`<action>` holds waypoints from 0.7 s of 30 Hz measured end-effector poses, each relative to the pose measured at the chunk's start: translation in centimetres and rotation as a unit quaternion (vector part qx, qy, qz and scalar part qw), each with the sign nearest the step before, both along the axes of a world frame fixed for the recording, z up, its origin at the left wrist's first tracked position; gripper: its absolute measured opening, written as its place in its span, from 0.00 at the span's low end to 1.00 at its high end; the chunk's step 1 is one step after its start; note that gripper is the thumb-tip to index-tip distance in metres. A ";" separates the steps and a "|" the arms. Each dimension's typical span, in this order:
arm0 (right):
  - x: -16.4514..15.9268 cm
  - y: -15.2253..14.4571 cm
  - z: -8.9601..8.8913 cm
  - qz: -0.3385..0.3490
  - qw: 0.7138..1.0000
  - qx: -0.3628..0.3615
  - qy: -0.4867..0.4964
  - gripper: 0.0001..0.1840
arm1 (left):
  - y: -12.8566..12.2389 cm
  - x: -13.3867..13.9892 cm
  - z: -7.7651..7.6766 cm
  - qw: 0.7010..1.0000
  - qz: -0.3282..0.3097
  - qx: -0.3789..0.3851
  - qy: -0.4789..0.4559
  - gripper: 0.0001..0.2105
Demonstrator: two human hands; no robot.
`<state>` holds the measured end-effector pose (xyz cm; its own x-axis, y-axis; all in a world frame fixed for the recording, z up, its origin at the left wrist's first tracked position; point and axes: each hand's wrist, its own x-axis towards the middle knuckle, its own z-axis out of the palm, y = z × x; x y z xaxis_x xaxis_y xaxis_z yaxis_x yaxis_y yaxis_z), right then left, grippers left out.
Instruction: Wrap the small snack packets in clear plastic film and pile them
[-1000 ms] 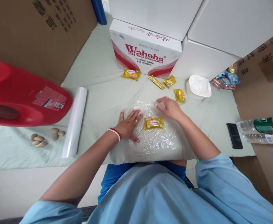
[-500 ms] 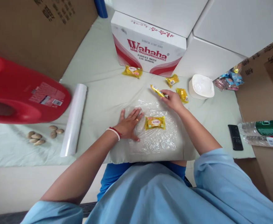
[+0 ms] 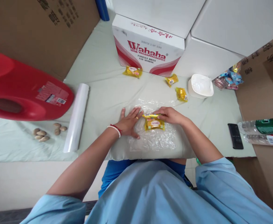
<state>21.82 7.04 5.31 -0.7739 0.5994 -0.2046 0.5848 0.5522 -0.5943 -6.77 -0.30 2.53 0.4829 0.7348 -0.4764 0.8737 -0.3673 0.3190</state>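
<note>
My left hand (image 3: 130, 122) lies flat with fingers spread on the left edge of a clear plastic film sheet (image 3: 155, 141). A yellow-wrapped snack cake (image 3: 155, 124) rests on the film to its right. My right hand (image 3: 169, 115) pinches a second yellow snack packet (image 3: 150, 116), held on edge just behind the first one; whether the two touch, I cannot tell. Three more of these packets lie farther back: one at the foot of the box (image 3: 132, 72), one to the right (image 3: 171, 80) and one nearer (image 3: 181, 94).
A white Wahaha carton (image 3: 148, 46) stands at the back, with a white plastic tub (image 3: 200, 86) to its right. On the left are a film roll (image 3: 76, 118), a red jug (image 3: 29, 90) and several nuts (image 3: 40, 134). A phone (image 3: 235, 136) and bottles (image 3: 263, 127) lie right.
My right hand has brought the snack packet nearer and left, from beside the back packets to just behind the one on the film. My left hand has stayed in place.
</note>
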 end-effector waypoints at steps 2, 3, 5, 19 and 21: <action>0.2 -0.3 0.1 0.007 1.000 -0.016 -0.009 0.20 | 0.0 0.0 -0.1 1.000 -0.001 -0.002 0.001 0.70; 0.2 -0.6 0.2 -0.001 1.000 -0.014 -0.014 0.20 | 0.1 0.0 -0.1 1.000 -0.001 -0.002 0.001 0.70; 0.2 -1.4 0.5 -0.030 0.999 0.006 -0.012 0.21 | 0.1 0.0 -0.1 1.000 -0.002 -0.001 -0.001 0.70; 4.1 -10.7 2.4 -0.083 0.987 0.018 0.140 0.13 | -2.8 -4.3 -0.7 0.964 0.063 0.115 -0.229 0.31; 5.3 -12.9 2.4 -0.073 0.989 -0.021 0.129 0.13 | -3.3 -4.6 -0.9 0.957 0.078 0.154 -0.234 0.24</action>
<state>27.11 -5.85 7.76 -0.7093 0.7038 -0.0391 0.4829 0.4448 -0.7543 -11.33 -3.64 1.58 0.4632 0.8861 0.0164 0.7135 -0.3838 0.5862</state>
